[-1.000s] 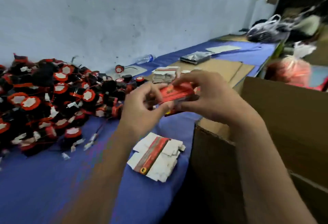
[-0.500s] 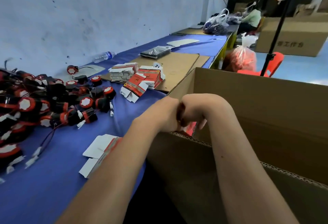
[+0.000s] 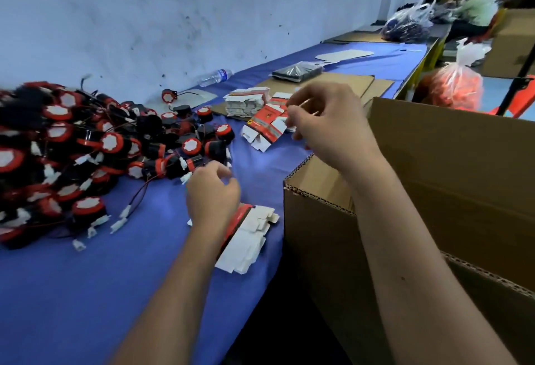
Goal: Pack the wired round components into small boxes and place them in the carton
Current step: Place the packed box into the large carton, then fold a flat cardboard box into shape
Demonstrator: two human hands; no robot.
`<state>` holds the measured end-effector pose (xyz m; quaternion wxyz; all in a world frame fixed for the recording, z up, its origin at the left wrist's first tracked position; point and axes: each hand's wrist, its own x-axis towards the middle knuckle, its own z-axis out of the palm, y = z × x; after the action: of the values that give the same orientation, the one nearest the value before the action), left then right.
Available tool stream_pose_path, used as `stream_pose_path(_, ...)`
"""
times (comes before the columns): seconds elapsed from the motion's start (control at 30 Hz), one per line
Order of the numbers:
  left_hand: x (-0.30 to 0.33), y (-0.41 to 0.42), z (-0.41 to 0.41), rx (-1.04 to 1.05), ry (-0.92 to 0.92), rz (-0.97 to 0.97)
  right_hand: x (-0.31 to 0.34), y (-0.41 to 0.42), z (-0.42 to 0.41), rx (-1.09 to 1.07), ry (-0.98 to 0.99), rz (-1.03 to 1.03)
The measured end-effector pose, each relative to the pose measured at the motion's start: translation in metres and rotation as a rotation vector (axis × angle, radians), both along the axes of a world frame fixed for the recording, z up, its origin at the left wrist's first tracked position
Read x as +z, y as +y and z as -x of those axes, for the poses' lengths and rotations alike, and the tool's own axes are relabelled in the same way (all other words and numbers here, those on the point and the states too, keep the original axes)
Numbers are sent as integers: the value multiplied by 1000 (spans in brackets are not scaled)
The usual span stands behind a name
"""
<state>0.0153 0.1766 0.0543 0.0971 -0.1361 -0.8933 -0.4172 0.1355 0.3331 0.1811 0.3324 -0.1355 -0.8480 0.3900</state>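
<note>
left hand: empty, fingers loosely curled, hovered by the parts pile, handy for grabbing one
right hand: empty too, loose, over the flat boxes
carton: open, right beside the table edge

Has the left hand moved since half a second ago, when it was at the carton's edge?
Yes. The left hand has left the carton rim and gone leftward over the blue table, toward the pile of round components.
</note>
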Motion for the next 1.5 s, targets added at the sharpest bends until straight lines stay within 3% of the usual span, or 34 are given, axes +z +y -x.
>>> stream_pose_path(0.07, -21, -21, 8, 100, -217, 319, -4, -30, 18, 156, -32, -35)
stream_pose_path(0.17, -34, -35, 15, 87, -338, 492, -31, -64, 51, 357, -438, -273)
stream_pose_path(0.27, -30, -41, 28, 107, -371, 306, -69, -80, 77, 410, -834, -560)
stream_pose_path(0.37, -31, -53, 38, 225, -403, -36, -101, -79, 90, 457, -983, -580)
stream_pose_path(0.43, -35, -61, 43, 302, -327, -133, -116, -78, 95, 513, -1008, -573)
stream_pose_path(0.6, -23, -83, 53, 315, -337, -511, -123, -100, 105, 619, -688, -595)
stream_pose_path(0.8, -4, -178, 58, 327, -259, -655, -119, -176, 123, 730, -428, -740)
stream_pose_path(0.9, -3, -248, 51, 380, -255, -828, -127, -231, 135, 841, -303, -504)
stream_pose_path(1.0, -18, -321, 30, 213, -327, -1117, -140, -292, 145, 968, -194, -226)
stream_pose_path(1.13, -48, -374, 1, 170, -381, -1037, -163, -363, 153, 1076, -78, -372)
stream_pose_path(1.23, -57, -403, -4, 245, -372, -1120, -180, -385, 156, 1147, -62, -358)
stream_pose_path(1.37, -59, -426, -1, 248, -407, -1089, -187, -388, 161, 1224, -47, -196)
stream_pose_path(1.5, -58, -430, 3, 279, -306, -1086, -189, -383, 162, 1228, -69, -27)
